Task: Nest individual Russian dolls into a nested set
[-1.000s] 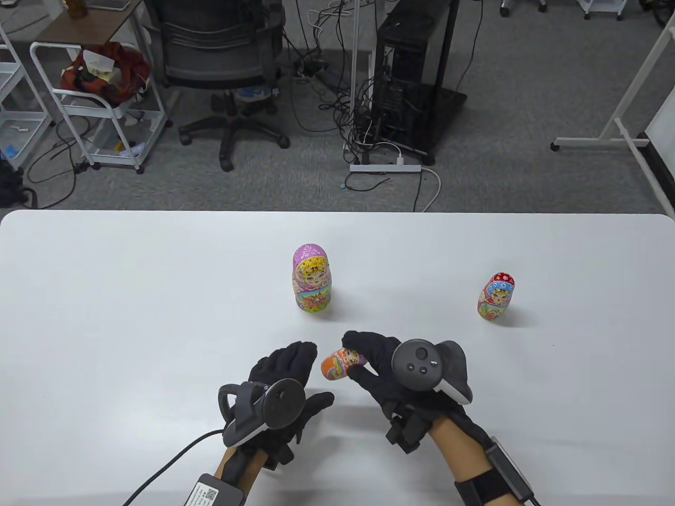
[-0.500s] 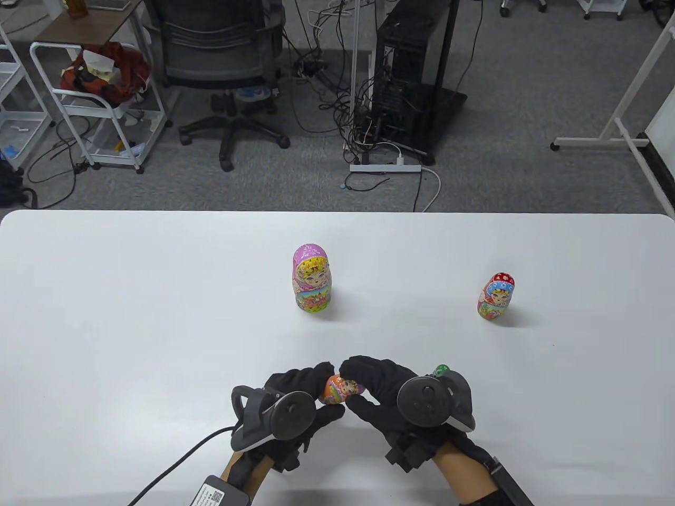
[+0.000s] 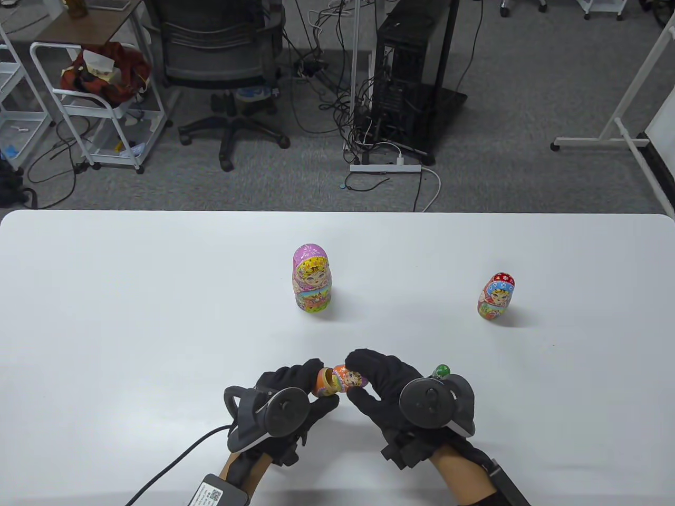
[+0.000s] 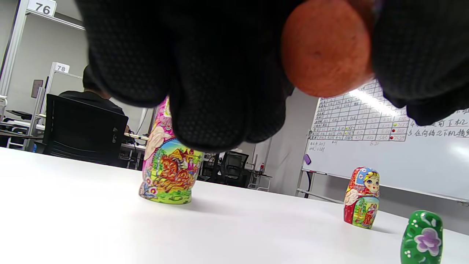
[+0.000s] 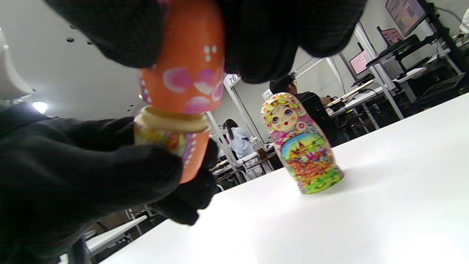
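We are holding the orange doll [image 3: 339, 380] above the table [image 3: 105, 316], close to its near edge and about midway along it, and are pulling its two halves apart: the left hand [image 3: 287, 403] is grasping the bottom half and the right hand [image 3: 387, 392] is grasping the top half with the painted face. In the right wrist view a pale wooden lip is showing at the seam, so we are judging the joint as partly open, not yet separated. We are flagging these risks: a tight friction fit could let go all at once, so one half may be slipping from the gloved fingers [image 5: 154, 172] and rolling toward the near edge; twisting off-axis could be jamming the lip; squeezing the thin shell too hard could be making the fit tighter. The green doll [image 3: 441, 370] is standing just behind the right hand, and a sudden jerk of that hand could be knocking it over. The orange doll is glossy, small, orange-bodied with pink petals and white dots, and its flat base is showing plain orange in the left wrist view. The pink doll [image 3: 311, 278] is standing upright near the table's centre and the red doll [image 3: 496, 296] is standing toward the right edge, both well apart from the hands.
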{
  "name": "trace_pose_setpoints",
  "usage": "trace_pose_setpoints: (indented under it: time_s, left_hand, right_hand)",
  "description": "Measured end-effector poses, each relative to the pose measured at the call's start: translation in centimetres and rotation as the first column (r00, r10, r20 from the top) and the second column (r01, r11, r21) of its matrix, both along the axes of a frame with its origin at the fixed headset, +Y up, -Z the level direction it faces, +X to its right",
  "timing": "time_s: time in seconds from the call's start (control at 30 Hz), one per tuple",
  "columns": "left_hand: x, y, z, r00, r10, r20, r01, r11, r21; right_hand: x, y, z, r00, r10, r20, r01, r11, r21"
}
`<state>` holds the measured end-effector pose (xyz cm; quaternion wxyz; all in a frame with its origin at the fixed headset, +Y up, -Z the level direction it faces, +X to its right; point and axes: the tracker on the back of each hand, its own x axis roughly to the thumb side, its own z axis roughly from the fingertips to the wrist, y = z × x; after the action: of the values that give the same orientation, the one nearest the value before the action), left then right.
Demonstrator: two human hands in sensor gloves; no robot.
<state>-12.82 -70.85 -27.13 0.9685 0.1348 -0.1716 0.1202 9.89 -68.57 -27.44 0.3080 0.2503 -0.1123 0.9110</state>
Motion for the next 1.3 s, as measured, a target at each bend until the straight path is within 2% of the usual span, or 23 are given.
trace_pose_setpoints:
  time_s: [0.07, 0.13, 0.23, 0.3, 0.4, 0.53, 0.6, 0.7, 0.77, 0.8, 0.9, 1.0, 1.13, 1.3]
  left_hand:
    - [-0.1, -0.2, -0.1, 1.000, -0.004, -0.012, 0.004, 1.000, -0.006]
    - [-0.2, -0.4, -0.2, 1.000, -0.013, -0.019, 0.013, 1.000, -0.014]
    - [-0.3, -0.8, -0.4, 0.999, -0.037, -0.024, 0.036, 0.999, -0.031]
    - [-0.3, -0.9, -0.5, 0.999, -0.038, -0.023, 0.037, 0.998, -0.041]
    - [-0.2, -0.9, -0.5, 0.999, -0.047, -0.019, 0.046, 0.998, -0.044]
    - [0.0, -1.1, -0.5, 0.998, -0.064, -0.012, 0.064, 0.996, -0.055]
    - [0.0, -1.1, -0.4, 0.998, -0.066, -0.011, 0.065, 0.996, -0.056]
    - [0.0, -1.1, -0.5, 0.998, -0.067, -0.010, 0.067, 0.996, -0.062]
    - [0.0, -1.1, -0.4, 0.998, -0.070, -0.010, 0.069, 0.996, -0.065]
    - [0.0, -1.1, -0.4, 0.998, -0.068, -0.009, 0.068, 0.995, -0.067]
    - [0.1, -1.1, -0.4, 0.998, -0.068, -0.007, 0.067, 0.996, -0.066]
    - [0.2, -1.1, -0.4, 0.997, -0.074, -0.001, 0.074, 0.995, -0.068]
    - [0.3, -1.2, -0.4, 0.997, -0.074, 0.001, 0.074, 0.995, -0.070]
    - [0.3, -1.2, -0.4, 0.997, -0.077, 0.001, 0.077, 0.994, -0.077]
  right_hand:
    - [0.2, -0.2, -0.2, 0.995, 0.086, 0.043, -0.084, 0.995, -0.047]
    - [0.1, -1.0, -0.7, 0.961, 0.262, 0.089, -0.250, 0.960, -0.125]
    - [-0.5, -3.3, -1.2, 0.843, 0.536, 0.046, -0.512, 0.826, -0.235]
    - [-0.8, -4.4, -1.5, 0.805, 0.593, -0.011, -0.570, 0.770, -0.287]
    - [-1.4, -5.5, -1.6, 0.740, 0.672, -0.023, -0.645, 0.699, -0.310]
    - [-1.6, -6.1, -1.6, 0.698, 0.716, -0.031, -0.687, 0.655, -0.314]
    - [-1.6, -6.0, -1.6, 0.715, 0.698, -0.027, -0.668, 0.672, -0.320]
    - [-1.2, -5.5, -1.7, 0.713, 0.700, -0.042, -0.669, 0.660, -0.342]
    - [-0.4, -3.9, -1.7, 0.765, 0.643, 0.021, -0.605, 0.730, -0.319]
    - [0.3, -2.8, -1.7, 0.805, 0.589, 0.076, -0.546, 0.785, -0.292]
    - [2.2, -0.7, -1.6, 0.841, 0.491, 0.229, -0.440, 0.866, -0.238]
    - [3.9, 0.1, -1.8, 0.824, 0.446, 0.348, -0.387, 0.893, -0.229]
    - [6.8, -1.1, -3.0, 0.740, 0.479, 0.472, -0.340, 0.872, -0.352]
    - [8.6, -3.8, -4.2, 0.672, 0.577, 0.465, -0.320, 0.792, -0.520]
